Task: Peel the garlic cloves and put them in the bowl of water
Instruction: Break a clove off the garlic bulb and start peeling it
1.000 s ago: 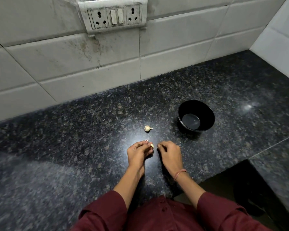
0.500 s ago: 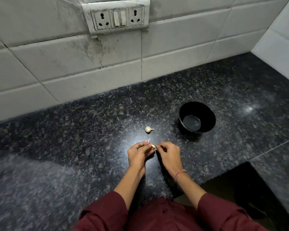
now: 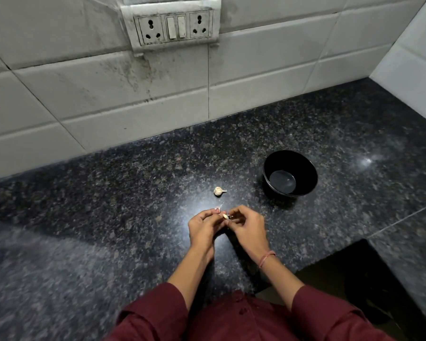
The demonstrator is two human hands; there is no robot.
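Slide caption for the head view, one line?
The left hand and right hand pinch a garlic clove above the counter; a second clove lies beyond, bowl of water at right.

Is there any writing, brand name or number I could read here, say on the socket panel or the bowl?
No text can be read anywhere.
The socket panel shows only pin holes and two switches, with no lettering visible.
The black bowl is plain.
The wall tiles carry stains only, and the counter only speckles.

I'm counting two garlic cloves: loose clove [image 3: 219,191], held clove [image 3: 225,216]. One bowl [image 3: 308,177] is sitting out. Two hands are showing: left hand [image 3: 203,225], right hand [image 3: 248,227].
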